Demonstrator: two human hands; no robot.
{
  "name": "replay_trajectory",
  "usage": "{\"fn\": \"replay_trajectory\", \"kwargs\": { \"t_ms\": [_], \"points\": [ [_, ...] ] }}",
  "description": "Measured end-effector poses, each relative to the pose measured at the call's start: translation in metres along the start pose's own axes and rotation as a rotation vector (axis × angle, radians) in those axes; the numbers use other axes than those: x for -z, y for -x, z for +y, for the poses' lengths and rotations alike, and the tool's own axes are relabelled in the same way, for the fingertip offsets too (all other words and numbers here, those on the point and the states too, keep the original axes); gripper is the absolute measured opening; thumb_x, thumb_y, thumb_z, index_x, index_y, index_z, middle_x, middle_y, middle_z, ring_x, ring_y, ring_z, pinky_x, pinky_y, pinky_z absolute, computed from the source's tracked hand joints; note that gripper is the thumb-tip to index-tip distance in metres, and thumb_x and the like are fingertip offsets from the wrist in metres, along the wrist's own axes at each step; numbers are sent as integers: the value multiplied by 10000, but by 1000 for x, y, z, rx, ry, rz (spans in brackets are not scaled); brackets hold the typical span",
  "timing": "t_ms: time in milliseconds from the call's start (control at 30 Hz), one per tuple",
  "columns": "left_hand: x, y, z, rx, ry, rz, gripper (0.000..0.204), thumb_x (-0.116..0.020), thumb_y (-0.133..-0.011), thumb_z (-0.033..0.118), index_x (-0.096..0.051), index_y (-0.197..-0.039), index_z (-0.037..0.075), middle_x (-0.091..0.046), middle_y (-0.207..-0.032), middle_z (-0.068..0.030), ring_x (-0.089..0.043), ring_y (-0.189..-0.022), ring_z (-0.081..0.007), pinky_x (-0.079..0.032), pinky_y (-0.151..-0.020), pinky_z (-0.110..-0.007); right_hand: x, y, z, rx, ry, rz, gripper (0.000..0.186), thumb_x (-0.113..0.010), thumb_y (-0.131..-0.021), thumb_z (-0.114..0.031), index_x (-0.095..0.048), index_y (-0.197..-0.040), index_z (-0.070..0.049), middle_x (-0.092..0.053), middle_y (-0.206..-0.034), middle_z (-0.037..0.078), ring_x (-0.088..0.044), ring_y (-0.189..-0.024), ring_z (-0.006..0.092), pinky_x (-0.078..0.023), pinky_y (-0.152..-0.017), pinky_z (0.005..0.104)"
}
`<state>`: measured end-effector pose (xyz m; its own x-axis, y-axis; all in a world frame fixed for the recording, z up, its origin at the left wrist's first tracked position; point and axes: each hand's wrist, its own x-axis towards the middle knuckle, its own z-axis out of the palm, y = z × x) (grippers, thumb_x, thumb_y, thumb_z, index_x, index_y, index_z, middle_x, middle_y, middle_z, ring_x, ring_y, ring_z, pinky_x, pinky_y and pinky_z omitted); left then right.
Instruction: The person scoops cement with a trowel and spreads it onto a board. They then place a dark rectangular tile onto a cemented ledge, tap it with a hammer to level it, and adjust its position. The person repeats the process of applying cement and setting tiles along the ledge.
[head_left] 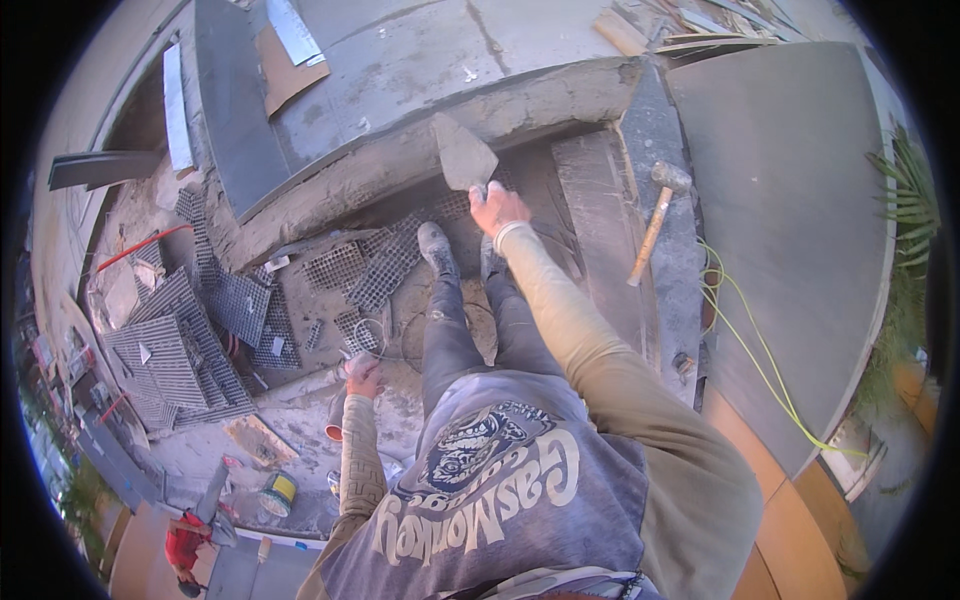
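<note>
Currently, your right hand [498, 208] is clamping a grey, pointed, flat-bladed trowel [464, 155], its blade extending forward of the grip. To the right of the grip, a wooden-handled, grey-headed hammer [657, 217] is lying on a grey ledge [648, 115]. Behind and left of the grip, your left hand [365, 378] is extending near grey, square-celled grid mats [384, 275]; whether it is holding anything cannot be told.

Large pale lettering [487, 523] and a dark emblem [478, 445] stand on the gray shirt [612, 490], lower middle of the frame.
</note>
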<state>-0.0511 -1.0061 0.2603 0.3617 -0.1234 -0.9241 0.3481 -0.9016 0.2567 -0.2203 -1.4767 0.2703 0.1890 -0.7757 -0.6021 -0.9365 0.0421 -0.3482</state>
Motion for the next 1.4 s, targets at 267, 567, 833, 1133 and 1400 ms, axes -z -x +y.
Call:
{"fn": "replay_trajectory", "kwargs": {
  "t_ms": [267,567,833,1133,1400],
  "points": [
    [-19,-11,-12,-5,16,-26,353,-627,-924,139,-629,-1265,44,-709,-1063,-91,-728,-785,-194,-554,-572,-277,127,-59,62,-44,244,18,546,-530,-927,-519,-657,-1267,-111,-652,-1259,206,-608,-1196,375,-465,-1018,479],
    [-26,-5,-5,-80,-36,-18,336,-621,-921,115,-645,-1251,62,-705,-1023,-101,-731,-754,-212,-565,-543,-295,135,-71,115,-66,155,69,530,-509,-942,-509,-694,-1165,-65,-658,-1223,231,-604,-1177,417,-471,-1000,504],
    [-34,2,2,-42,2,-19,327,-632,-918,116,-648,-1239,58,-699,-985,-99,-717,-721,-205,-559,-535,-307,104,-66,127,-75,92,-68,576,-497,-953,-502,-658,-1226,-20,-628,-1259,259,-583,-1206,420,-452,-1030,487],
    [-36,-6,-6,-41,58,-18,330,-612,-910,105,-643,-1234,48,-687,-1007,-108,-697,-728,-206,-555,-540,-308,139,-29,116,-9,-107,20,433,-572,-929,-328,-623,-1193,12,-663,-1147,263,-691,-1001,359,-540,-835,453],
    [-46,-16,1,36,-2,-56,361,-643,-896,92,-647,-1255,60,-687,-1020,-97,-694,-710,-199,-562,-543,-309,101,7,148,-46,-683,0,249,-640,-903,-204,-552,-1035,-11,-639,-772,124,-576,-464,206,-451,-420,344]
  ]
}}
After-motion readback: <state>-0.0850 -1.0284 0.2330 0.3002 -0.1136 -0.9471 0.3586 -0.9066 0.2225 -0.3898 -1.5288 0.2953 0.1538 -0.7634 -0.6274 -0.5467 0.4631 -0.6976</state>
